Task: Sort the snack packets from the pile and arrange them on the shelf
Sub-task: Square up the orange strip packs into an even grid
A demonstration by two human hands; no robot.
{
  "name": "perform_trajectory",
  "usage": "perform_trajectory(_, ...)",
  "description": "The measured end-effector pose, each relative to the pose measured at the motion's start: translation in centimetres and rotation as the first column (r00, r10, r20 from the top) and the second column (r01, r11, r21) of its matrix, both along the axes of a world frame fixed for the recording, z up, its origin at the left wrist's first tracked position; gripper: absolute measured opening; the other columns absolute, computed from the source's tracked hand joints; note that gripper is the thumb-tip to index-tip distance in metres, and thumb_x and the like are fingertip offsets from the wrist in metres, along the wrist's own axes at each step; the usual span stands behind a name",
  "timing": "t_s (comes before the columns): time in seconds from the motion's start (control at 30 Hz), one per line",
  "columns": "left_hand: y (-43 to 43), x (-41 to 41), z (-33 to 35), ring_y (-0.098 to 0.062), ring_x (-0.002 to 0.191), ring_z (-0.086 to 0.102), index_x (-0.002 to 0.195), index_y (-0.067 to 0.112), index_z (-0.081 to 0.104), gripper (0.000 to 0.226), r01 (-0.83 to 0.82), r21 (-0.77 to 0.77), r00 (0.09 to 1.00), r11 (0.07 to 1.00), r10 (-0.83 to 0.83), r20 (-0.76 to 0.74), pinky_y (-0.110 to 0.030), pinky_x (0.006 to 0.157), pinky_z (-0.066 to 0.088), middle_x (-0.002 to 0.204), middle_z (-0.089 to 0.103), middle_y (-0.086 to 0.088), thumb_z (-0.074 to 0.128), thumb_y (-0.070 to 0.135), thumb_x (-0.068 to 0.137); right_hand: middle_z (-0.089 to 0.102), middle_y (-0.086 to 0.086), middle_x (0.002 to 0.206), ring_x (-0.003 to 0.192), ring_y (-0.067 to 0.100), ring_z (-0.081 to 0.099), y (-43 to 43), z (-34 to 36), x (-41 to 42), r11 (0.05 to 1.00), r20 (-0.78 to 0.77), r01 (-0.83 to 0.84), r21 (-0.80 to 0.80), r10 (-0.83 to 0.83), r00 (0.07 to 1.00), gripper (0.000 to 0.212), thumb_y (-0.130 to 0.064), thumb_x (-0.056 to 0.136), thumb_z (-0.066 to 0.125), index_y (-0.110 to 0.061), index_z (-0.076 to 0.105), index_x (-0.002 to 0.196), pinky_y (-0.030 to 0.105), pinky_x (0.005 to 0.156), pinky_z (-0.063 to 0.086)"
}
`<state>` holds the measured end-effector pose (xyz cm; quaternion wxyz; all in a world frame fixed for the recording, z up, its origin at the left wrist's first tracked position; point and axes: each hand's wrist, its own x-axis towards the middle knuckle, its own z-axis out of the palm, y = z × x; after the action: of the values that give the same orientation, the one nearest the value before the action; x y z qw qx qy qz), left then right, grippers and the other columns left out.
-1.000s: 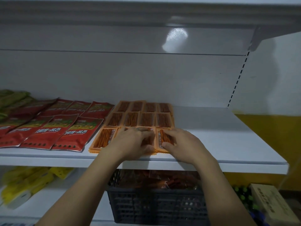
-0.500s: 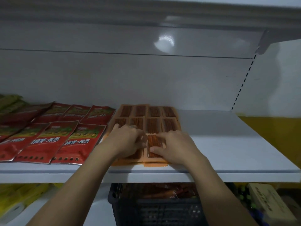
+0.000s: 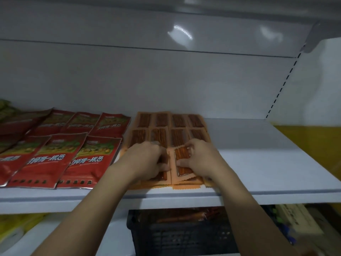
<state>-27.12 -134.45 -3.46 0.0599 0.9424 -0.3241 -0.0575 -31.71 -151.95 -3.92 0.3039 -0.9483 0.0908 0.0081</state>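
Holding anything, the right hand (image 3: 201, 157)?

Yes. Its thumb and bent fingers pinch one orange packet (image 3: 181, 161) by its near and far ends, at the front of the shelf (image 3: 258, 172).

And the left hand (image 3: 145, 159)?

Fingers bent down onto the next packet (image 3: 162, 176), just left of the pinched one. Gripping or only pressing, I cannot tell.

How does the pinched one lie?

Flat, long axis running front to back, like the orange rows (image 3: 171, 124) behind it. It sits between the two hands, and the right has the real hold.

What does the coming move turn on?

Squaring the front row, I judge. It should lie parallel to its neighbours, edge beside edge, away from the red packets (image 3: 88, 157) further left. The right hand is nearer to steer it.
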Motion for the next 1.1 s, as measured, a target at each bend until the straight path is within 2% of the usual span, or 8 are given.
perform_trajectory(0.1, 0.1, 0.2, 0.4, -0.014, 0.112, 0.055, 0.127, 0.031, 0.058, 0.04, 0.021, 0.038, 0.999, 0.999, -0.022, 0.025, -0.036, 0.096, 0.048, 0.125, 0.056, 0.009, 0.058, 0.05, 0.093, 0.065, -0.009, 0.107, 0.091, 0.01, 0.063, -0.5, 0.4, 0.2, 0.994, 0.048, 0.019, 0.105, -0.025, 0.999, 0.048, -0.03, 0.081, 0.078, -0.024, 0.058, 0.124, 0.026, 0.072, 0.053)
perform_trajectory(0.23, 0.3, 0.6, 1.1, -0.015, 0.109, 0.058, 0.125, 0.032, 0.058, 0.039, 0.021, 0.025, 0.997, 0.999, -0.023, 0.071, -0.036, 0.093, 0.048, 0.12, 0.06, 0.008, 0.057, 0.053, 0.092, 0.067, -0.007, 0.102, 0.085, 0.012, 0.067, -1.7, 2.0, 0.4, 0.971, 0.104, 0.055, 0.233, -0.081, 0.991, 0.034, -0.023, 0.082, 0.079, -0.027, 0.063, 0.112, 0.029, 0.074, 0.054)
perform_trajectory(0.4, 0.3, 2.7, 1.5, -0.021, 0.109, 0.061, 0.12, 0.031, 0.06, 0.043, -0.016, 0.015, 0.993, 1.0, 0.014, 0.12, -0.042, 0.089, 0.052, 0.118, 0.065, 0.004, 0.057, 0.06, 0.089, 0.063, -0.004, 0.076, 0.071, 0.016, 0.064, -2.5, 3.8, 1.7, 0.954, 0.218, 0.091, 0.284, -0.157, 0.963, 0.016, -0.017, 0.081, 0.078, -0.018, 0.065, 0.09, 0.026, 0.06, 0.047)
perform_trajectory(0.57, -0.1, 4.8, 1.6, -0.023, 0.112, 0.057, 0.128, 0.024, 0.056, 0.044, -0.012, 0.004, 0.993, 1.0, 0.011, 0.119, -0.037, 0.09, 0.05, 0.127, 0.059, -0.003, 0.058, 0.05, 0.093, 0.065, 0.009, 0.096, 0.085, 0.028, 0.067, -2.4, 4.2, 4.9, 0.958, 0.154, 0.089, 0.273, -0.135, 0.979, 0.019, -0.014, 0.087, 0.072, -0.012, 0.065, 0.104, 0.032, 0.06, 0.05)
perform_trajectory(0.73, -0.4, 6.8, 1.6, -0.023, 0.122, 0.052, 0.133, 0.026, 0.053, 0.042, -0.028, 0.02, 0.995, 0.999, 0.026, 0.094, -0.036, 0.098, 0.045, 0.138, 0.053, -0.003, 0.053, 0.046, 0.096, 0.056, 0.008, 0.114, 0.09, 0.022, 0.062, -2.8, 3.5, 8.6, 0.97, 0.091, 0.078, 0.23, -0.101, 0.991, 0.024, -0.009, 0.09, 0.067, -0.012, 0.059, 0.112, 0.025, 0.053, 0.048)
perform_trajectory(0.9, -0.8, 9.8, 1.3, -0.025, 0.132, 0.046, 0.141, 0.028, 0.047, 0.047, -0.04, 0.042, 0.994, 0.998, 0.036, 0.103, -0.041, 0.108, 0.036, 0.146, 0.048, -0.003, 0.046, 0.049, 0.098, 0.057, 0.013, 0.106, 0.084, 0.026, 0.064, -3.6, 2.8, 12.7, 0.96, 0.088, 0.1, 0.263, -0.127, 0.988, 0.022, -0.002, 0.086, 0.07, -0.011, 0.06, 0.104, 0.038, 0.066, 0.057)
perform_trajectory(1.0, -1.5, 11.8, 1.0, -0.026, 0.134, 0.044, 0.139, 0.026, 0.05, 0.049, -0.01, 0.036, 0.992, 0.999, 0.005, 0.127, -0.042, 0.11, 0.036, 0.149, 0.046, -0.003, 0.043, 0.052, 0.098, 0.056, 0.007, 0.088, 0.063, 0.016, 0.056, -4.2, 2.7, 14.8, 0.971, 0.069, 0.134, 0.2, -0.15, 0.986, 0.022, -0.001, 0.086, 0.069, -0.014, 0.059, 0.1, 0.029, 0.052, 0.049)
perform_trajectory(1.1, -2.2, 13.5, 0.6, -0.03, 0.131, 0.048, 0.145, 0.032, 0.042, 0.054, 0.013, 0.083, 0.988, 0.996, -0.026, 0.154, -0.045, 0.108, 0.038, 0.152, 0.041, -0.003, 0.04, 0.058, 0.097, 0.056, 0.002, 0.08, 0.058, 0.011, 0.051, -4.9, 2.3, 16.3, 0.974, 0.058, 0.145, 0.175, -0.157, 0.986, 0.021, 0.001, 0.086, 0.067, -0.018, 0.06, 0.088, 0.017, 0.038, 0.039)
